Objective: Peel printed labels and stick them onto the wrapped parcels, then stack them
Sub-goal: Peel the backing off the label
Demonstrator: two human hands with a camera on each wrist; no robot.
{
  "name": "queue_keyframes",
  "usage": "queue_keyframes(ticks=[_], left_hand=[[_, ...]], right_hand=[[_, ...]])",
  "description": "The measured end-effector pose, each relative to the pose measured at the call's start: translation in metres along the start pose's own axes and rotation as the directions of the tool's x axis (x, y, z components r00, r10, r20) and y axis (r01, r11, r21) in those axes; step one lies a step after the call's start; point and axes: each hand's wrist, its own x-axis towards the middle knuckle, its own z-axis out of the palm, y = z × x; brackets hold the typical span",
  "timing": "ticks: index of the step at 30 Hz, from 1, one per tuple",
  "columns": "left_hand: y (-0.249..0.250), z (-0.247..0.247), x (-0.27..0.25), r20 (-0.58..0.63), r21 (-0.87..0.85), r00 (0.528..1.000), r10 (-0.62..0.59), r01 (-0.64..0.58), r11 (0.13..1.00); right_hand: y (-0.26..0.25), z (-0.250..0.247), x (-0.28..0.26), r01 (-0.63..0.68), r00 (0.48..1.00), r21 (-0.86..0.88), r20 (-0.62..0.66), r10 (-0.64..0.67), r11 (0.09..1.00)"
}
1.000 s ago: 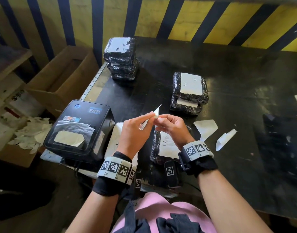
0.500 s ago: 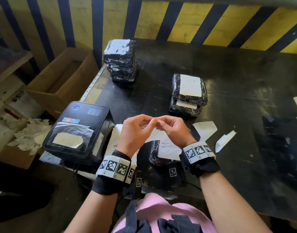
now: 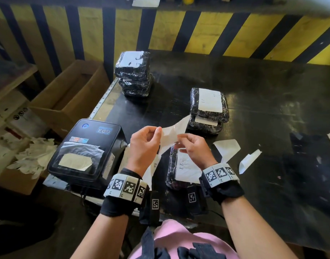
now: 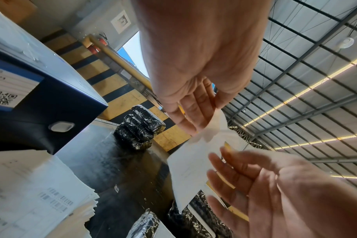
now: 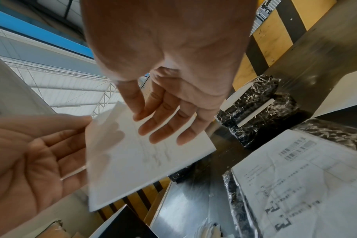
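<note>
Over the table's front edge both hands hold one printed label (image 3: 174,130) that is splitting from its backing. My left hand (image 3: 157,131) pinches the translucent backing strip (image 4: 215,127). The white label sheet (image 5: 145,161) is pinched by my right hand (image 3: 180,143), thumb on one side and fingers (image 5: 163,127) on the other. Right below the hands lies a black wrapped parcel (image 3: 181,165) with a label stuck on top. Two labelled parcels form a stack (image 3: 209,109) mid-table. Another stack of parcels (image 3: 134,73) stands at the far left edge.
A black label printer (image 3: 85,150) sits at the front left, a pile of printed labels (image 4: 31,185) beside it. Peeled backing scraps (image 3: 227,148) lie right of my hands. An open cardboard box (image 3: 67,96) and crumpled paper waste (image 3: 33,156) are off the table's left side.
The hands, which were picking together at the label's corner, have drawn apart. The backing now peels away to the left and the sheet is spread between them.
</note>
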Motion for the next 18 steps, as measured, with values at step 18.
queue_keyframes(ticks=[18], left_hand=[[-0.002,-0.008,0.028,-0.036,0.094,0.999,0.014,-0.01,0.996]], right_hand=[[0.016,-0.035,0.016,-0.063,0.976,0.009,-0.206,0.063,0.998]])
